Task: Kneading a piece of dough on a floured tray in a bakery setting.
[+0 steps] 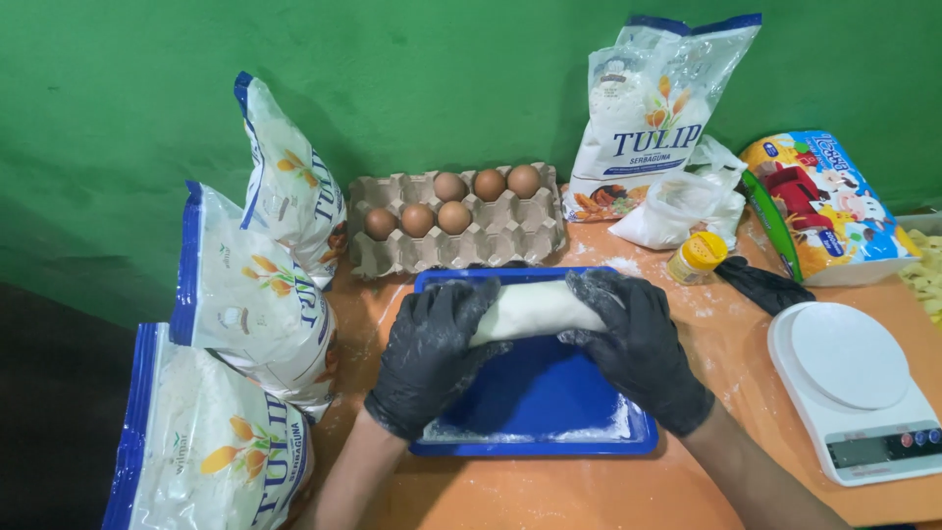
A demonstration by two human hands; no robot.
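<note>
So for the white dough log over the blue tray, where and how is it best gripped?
Probably at its two ends, from above. The dough log lies lengthwise left to right over the blue tray, its middle bare and likely soft. The left hand and right hand, in floury black gloves, already cup an end each, fingers wrapped over the top.

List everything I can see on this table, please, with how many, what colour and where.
dough roll: 1, white, held over the tray
tray: 1, blue, floured, centre
egg carton: 1, grey, behind the tray
eggs: 6, brown, in the carton
flour bags: 4, white and blue; three left, one back right
small jar: 1, yellow lid, right of the tray
scale: 1, white, right
box: 1, colourful, back right
left hand: black glove, on the dough
right hand: black glove, on the dough
</note>
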